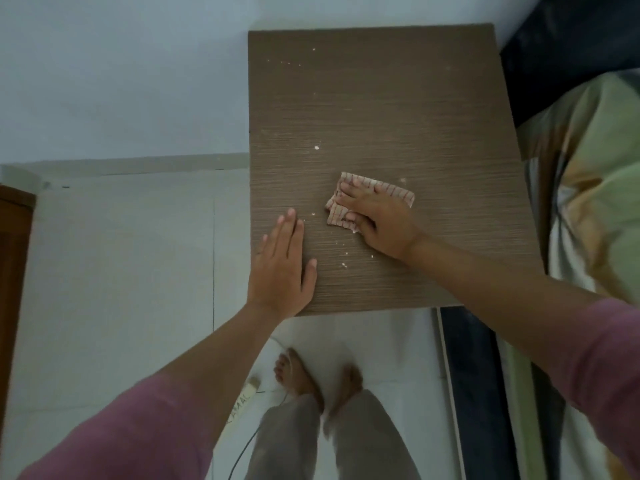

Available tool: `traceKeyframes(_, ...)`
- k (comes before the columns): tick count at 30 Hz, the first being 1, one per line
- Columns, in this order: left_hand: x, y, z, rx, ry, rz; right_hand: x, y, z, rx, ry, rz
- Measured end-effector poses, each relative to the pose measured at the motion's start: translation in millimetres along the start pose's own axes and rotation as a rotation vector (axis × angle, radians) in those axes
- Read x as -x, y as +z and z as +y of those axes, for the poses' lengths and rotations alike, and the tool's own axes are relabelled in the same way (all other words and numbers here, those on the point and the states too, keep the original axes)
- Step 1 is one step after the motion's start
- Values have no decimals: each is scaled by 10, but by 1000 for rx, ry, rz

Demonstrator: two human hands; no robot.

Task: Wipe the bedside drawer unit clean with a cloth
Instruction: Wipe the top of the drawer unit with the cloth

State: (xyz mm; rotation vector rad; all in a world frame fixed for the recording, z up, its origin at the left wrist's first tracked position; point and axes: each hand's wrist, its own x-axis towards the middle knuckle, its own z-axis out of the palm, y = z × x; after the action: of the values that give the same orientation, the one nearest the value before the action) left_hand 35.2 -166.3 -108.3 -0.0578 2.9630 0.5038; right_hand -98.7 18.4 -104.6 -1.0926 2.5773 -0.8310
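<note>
The brown wood-grain top of the bedside drawer unit (pixel 381 109) fills the middle of the view, seen from above. White crumbs and specks lie scattered on it, near the far left corner and around my hands. My right hand (pixel 377 220) presses flat on a small checked pinkish cloth (pixel 394 192) near the middle of the top. My left hand (pixel 282 268) rests flat with straight fingers on the top's near left edge, a little left of the cloth.
A bed with a green and yellow patterned cover (pixel 588 202) and a dark headboard (pixel 568 46) stands right of the unit. Pale floor tiles (pixel 121 271) lie to the left. My bare feet (pixel 311 379) stand in front, beside a cable and a small white item (pixel 249 389).
</note>
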Motion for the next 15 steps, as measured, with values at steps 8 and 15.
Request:
traceKeyframes(8, -9, 5, 0, 14, 8, 71, 371, 144, -143, 2, -32, -8)
traceKeyframes(15, 4, 43, 2, 26, 18, 153, 715, 252, -272, -22, -55, 14)
